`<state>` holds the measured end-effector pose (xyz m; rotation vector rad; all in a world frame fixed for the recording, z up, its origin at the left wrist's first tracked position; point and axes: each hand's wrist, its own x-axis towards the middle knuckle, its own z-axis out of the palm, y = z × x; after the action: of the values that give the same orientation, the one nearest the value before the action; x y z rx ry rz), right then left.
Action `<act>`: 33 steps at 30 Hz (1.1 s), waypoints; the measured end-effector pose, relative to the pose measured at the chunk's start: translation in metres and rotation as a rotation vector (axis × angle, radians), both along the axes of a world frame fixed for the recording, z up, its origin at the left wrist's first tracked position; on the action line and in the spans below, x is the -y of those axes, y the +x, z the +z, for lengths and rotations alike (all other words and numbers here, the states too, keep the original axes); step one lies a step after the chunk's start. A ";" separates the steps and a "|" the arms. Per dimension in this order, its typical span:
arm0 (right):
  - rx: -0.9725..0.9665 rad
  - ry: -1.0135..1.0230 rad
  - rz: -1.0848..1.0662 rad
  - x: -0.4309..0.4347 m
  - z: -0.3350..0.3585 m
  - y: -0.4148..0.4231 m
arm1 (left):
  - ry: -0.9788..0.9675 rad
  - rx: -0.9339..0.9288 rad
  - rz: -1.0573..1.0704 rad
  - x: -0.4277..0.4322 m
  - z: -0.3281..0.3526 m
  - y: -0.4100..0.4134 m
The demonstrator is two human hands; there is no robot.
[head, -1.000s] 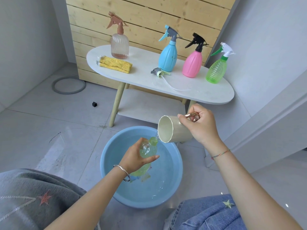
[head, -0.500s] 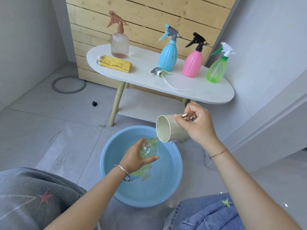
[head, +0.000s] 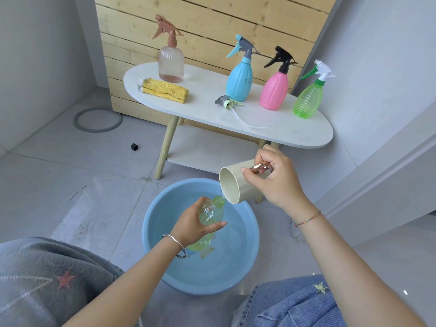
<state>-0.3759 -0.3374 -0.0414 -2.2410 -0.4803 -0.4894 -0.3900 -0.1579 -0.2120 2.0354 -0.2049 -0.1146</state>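
While right hand (head: 276,182), curled on the handle, tips the cream plastic cup (head: 232,185), left hand (head: 193,224) grips the clear green plastic bottle (head: 212,214) at 7 o'clock; filling seems partway; loose grey spray head (head: 224,101) at 12 o'clock unfitted.

1 wide-angle camera sits on the person's head, facing forward and steeply down. It is nearest to the left hand (head: 191,224) on the green bottle (head: 212,214) and the right hand (head: 276,182) on the cream cup (head: 230,185), over the blue basin (head: 243,263). The knees fill the bottom edge. The white table (head: 295,128) and wooden wall (head: 212,20) lie farther off, at the top.
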 end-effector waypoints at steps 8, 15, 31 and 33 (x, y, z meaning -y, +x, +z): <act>0.039 -0.059 0.055 -0.006 0.002 -0.003 | -0.009 -0.006 -0.006 0.000 0.000 0.000; 0.094 -0.153 0.095 -0.012 0.001 -0.004 | -0.003 0.015 -0.012 0.001 -0.001 0.000; -0.331 0.416 -0.310 0.021 -0.039 0.033 | -0.083 -0.028 0.080 -0.009 -0.005 0.002; -0.444 0.457 -0.430 0.029 -0.065 0.041 | -0.096 -0.031 0.108 -0.013 -0.004 0.003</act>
<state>-0.3349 -0.3663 -0.1060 -1.9150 0.3229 -0.2617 -0.3873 -0.1453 -0.2165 1.9435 -0.0787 -0.0678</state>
